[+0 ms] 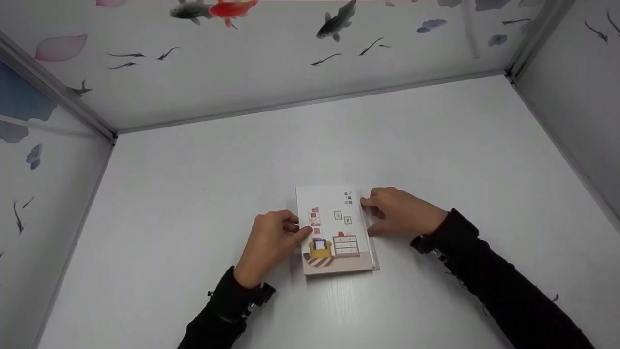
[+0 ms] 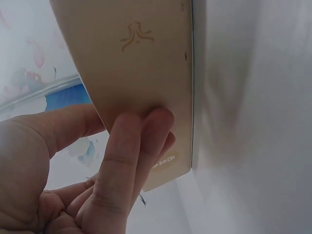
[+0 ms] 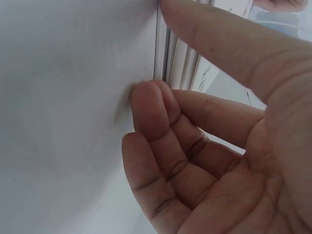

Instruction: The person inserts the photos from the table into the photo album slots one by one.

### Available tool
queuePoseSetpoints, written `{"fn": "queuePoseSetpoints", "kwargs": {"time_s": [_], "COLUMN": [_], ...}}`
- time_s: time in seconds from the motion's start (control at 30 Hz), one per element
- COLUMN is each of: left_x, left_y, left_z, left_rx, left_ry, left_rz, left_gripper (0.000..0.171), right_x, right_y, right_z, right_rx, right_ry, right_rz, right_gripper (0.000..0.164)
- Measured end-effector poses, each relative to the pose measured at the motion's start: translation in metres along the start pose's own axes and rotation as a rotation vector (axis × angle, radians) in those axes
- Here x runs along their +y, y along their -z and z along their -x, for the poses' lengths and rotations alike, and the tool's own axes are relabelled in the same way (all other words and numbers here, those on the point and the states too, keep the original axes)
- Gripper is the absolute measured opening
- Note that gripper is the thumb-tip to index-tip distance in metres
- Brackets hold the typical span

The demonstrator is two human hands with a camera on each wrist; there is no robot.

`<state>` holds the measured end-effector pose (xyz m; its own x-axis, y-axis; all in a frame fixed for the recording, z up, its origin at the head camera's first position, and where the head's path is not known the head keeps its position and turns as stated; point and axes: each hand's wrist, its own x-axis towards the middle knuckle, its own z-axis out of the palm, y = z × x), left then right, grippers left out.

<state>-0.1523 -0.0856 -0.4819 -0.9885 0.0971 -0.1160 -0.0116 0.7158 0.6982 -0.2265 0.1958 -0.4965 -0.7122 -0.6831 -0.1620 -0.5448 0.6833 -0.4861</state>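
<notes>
A book lies on the white table, its cover printed with a yellow armchair, a chest of drawers and small framed pictures. Along its left side, in the left wrist view, runs a beige spine with a pale emblem. My left hand grips this side, thumb at the cover's edge and fingertips against the spine. On the opposite side my right hand rests fingertips and thumb, spread apart, along the edge. Layered edges of the book show in the right wrist view, above the loosely bent fingers.
The white tabletop is bordered by a back panel and side panels printed with fish and petals. A metal rail runs along the back edge. Both forearms wear dark sleeves with wrist straps.
</notes>
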Motion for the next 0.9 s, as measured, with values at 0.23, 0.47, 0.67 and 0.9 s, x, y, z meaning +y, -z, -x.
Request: {"fn": "queuePoseSetpoints", "kwargs": {"time_s": [0.23, 0.47, 0.67, 0.9], "left_x": [-0.002, -0.002, -0.005, -0.012], "left_y": [0.001, 0.002, 0.002, 0.013], "left_z": [0.003, 0.004, 0.002, -0.007], "left_rx": [0.013, 0.028, 0.036, 0.153], "left_ry": [0.006, 0.004, -0.017, -0.074], "left_rz": [-0.017, -0.044, -0.074, -0.122], "left_gripper": [0.019, 0.021, 0.021, 0.022], "right_x": [-0.002, -0.001, 0.005, 0.02], "right_y": [-0.002, -0.002, -0.003, 0.01], "right_z": [-0.003, -0.004, -0.002, 0.002], "right_rx": [0.001, 0.008, 0.007, 0.086], "right_ry": [-0.001, -0.007, -0.038, -0.068], "right_rz": [-0.007, -0.007, -0.033, -0.039], "right_gripper": [0.034, 0.032, 0.034, 0.048]}}
